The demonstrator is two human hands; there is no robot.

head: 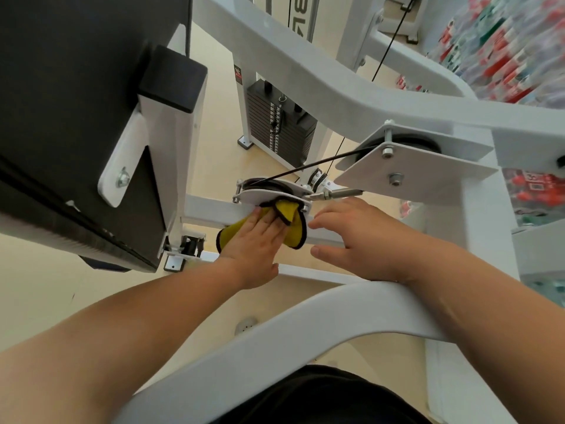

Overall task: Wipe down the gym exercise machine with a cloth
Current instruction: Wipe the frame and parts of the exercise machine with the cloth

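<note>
Presses yellow cloth [294, 235] flat onto white crossbar [211, 211] below pulley [266, 188] with left hand [253, 243], grip released; poises right hand [357, 240] beside, grip released

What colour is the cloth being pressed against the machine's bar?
The cloth is yellow with black edging; the head view, the only one, shows it clearly.

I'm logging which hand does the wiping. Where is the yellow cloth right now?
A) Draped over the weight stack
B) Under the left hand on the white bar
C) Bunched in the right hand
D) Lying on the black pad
B: the left hand presses the yellow cloth with straight fingers against the white bar below the small pulley; the right hand has no cloth.
</note>
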